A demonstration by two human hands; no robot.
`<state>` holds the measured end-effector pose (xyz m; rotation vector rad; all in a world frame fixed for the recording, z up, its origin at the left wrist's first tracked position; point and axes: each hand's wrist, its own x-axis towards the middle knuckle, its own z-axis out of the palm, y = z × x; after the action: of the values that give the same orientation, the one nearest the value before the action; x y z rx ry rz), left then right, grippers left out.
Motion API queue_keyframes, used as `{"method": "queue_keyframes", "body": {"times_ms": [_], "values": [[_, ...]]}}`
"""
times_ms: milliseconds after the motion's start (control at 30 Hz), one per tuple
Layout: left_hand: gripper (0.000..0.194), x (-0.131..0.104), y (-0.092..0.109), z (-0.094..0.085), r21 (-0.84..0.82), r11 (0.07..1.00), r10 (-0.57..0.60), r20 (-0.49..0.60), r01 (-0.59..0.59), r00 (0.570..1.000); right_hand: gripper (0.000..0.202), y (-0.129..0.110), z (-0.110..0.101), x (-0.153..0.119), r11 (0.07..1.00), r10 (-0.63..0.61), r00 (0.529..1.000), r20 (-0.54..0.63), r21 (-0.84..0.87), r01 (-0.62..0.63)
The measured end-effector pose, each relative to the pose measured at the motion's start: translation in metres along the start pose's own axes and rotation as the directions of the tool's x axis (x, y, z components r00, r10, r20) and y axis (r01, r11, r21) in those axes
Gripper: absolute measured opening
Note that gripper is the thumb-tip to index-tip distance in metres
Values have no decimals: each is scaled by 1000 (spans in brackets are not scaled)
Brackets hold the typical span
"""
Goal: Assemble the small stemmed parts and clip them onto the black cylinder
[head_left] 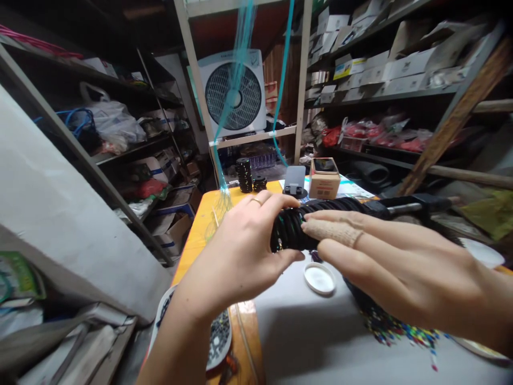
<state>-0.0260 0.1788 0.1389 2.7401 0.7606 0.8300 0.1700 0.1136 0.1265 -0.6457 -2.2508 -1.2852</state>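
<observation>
A dark roll of black, ring-like coils (pixel 291 227) with small glinting beads lies crosswise in front of me, on a black bar (pixel 417 206) that reaches to the right. My left hand (pixel 250 243) wraps round its left end, thumb below and fingers over the top; a ring is on one finger. My right hand (pixel 401 262) lies across the roll's front with its fingers stretched out, the tips touching the coils. Beige tape (pixel 339 233) covers one of its fingers. Below the right hand hang dark strands ending in multicoloured beads (pixel 401 331).
A white lid (pixel 319 278) lies on the pale table surface. At the lower left is a tray of dark beads (pixel 220 337). Behind stand a phone stand (pixel 294 181), a small carton (pixel 324 184), black ring stacks (pixel 244 175) and a box fan (pixel 234 93). Shelves flank both sides.
</observation>
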Motion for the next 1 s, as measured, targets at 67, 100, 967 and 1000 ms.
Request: {"method": "queue_keyframes", "body": {"times_ms": [67, 100, 967, 1000], "values": [[45, 0, 0, 0, 2, 1000, 2, -4, -2, 1000, 35, -3, 1, -6, 998, -18, 1000, -19, -59, 16], [45, 1, 0, 0, -1, 1000, 1, -3, -1, 1000, 33, -7, 1, -10, 996, -23, 1000, -17, -81, 21], [39, -9, -14, -9, 136, 986, -102, 44, 95, 994, 20, -84, -50, -145, 375, 635, 408, 656, 201, -905], [38, -8, -13, -9, 119, 988, -100, 50, 93, 994, 21, -85, -47, -142, 368, 641, 400, 656, 194, -909]]}}
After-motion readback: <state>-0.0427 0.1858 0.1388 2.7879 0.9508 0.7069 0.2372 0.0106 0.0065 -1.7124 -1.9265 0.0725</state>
